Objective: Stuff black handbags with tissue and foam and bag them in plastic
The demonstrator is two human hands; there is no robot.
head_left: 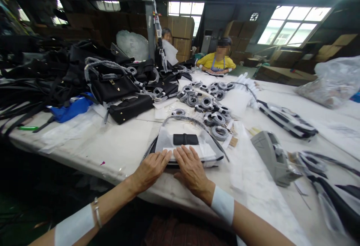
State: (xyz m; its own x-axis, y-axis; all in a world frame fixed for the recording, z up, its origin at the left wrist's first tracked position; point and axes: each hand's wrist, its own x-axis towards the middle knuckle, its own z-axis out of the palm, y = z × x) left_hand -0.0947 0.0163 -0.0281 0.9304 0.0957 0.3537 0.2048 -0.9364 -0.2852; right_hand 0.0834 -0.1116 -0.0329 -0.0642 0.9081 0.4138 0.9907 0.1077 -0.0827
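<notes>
In front of me on the table lies a black handbag partly covered with white tissue paper (165,135). A black flap strap (185,139) shows on top, and the wrapped handle (194,119) arches beyond it. My left hand (153,167) rests on the paper at the near edge, its fingers stretched forward and close together. Beside it, my right hand (192,169) presses on the same edge with fingers extended and slightly spread. Neither hand visibly grips anything, though the left thumb is hidden.
Several coiled, wrapped straps (206,102) lie behind the bag. Black handbags (112,88) pile up at the left, near a blue bag (71,109). At the right stand a grey tape dispenser (271,156) and another wrapped bag (287,118). A person in yellow (209,61) sits across the table.
</notes>
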